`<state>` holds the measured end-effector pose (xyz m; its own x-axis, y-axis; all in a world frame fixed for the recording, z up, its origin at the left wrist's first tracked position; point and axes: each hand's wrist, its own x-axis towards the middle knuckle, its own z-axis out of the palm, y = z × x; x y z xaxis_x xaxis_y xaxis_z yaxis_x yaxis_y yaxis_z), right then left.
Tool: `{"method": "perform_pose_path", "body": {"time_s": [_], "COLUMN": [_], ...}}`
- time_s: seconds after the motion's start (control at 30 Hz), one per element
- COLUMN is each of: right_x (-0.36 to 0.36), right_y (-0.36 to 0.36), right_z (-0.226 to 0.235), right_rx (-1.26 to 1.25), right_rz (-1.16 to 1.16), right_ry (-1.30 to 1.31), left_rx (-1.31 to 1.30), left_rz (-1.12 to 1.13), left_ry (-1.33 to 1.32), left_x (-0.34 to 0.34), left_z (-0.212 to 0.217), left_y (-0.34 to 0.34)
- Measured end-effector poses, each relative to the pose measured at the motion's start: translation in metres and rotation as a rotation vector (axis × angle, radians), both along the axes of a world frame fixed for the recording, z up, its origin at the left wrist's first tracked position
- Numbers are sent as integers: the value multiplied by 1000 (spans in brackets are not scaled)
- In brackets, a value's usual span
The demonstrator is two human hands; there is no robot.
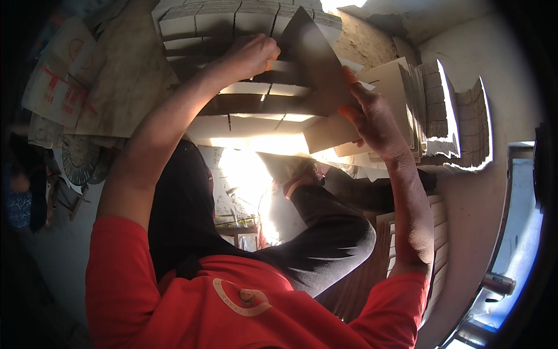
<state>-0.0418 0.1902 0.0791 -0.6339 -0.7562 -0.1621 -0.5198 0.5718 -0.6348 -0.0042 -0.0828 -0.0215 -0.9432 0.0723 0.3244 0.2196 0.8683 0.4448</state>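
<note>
A flat brown cardboard sheet [314,58] stands tilted, one corner pointing up and away. My right hand [372,119] is closed on its right edge, thumb and fingers pressing it. To the left, my left hand [253,55] is curled into a fist over an assembly of slotted cardboard strips [250,125]. Whatever lies in those fingers, if anything, is hidden. The strips stand on edge in rows running left to right, with narrow slits cut in them. Both hands show orange at the fingertips.
Bundled cardboard strips [215,20] lie at the far side. More cardboard pieces [395,87] and upright stacks [436,110] stand at the right. A cardboard panel with red print [64,96] sits at the left. Beside my right elbow is another cardboard stack [386,244].
</note>
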Motion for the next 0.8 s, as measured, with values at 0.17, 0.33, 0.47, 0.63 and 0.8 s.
{"method": "perform_pose_path", "body": {"time_s": [0.17, 0.33, 0.47, 0.63, 0.8], "right_x": [3, 9, 2, -3, 0], "right_y": [1, -1, -1, -9, -12], "right_z": [-2, 8, -3, 6, 8], "right_rx": [6, 70, 58, 73, 111], "right_rz": [-16, -8, -32, -8, 5], "right_ry": [9, 17, -88, -90, -43], "left_rx": [-14, 17, -24, -170, -97], "left_rz": [-5, -10, -1, 29, 26], "left_ry": [68, 103, 99, 339, 149], "left_x": [1, 11, 10, 9, 43], "left_z": [-2, 3, 10, -1, 22], "left_y": [1, 9, 13, 14, 66]}}
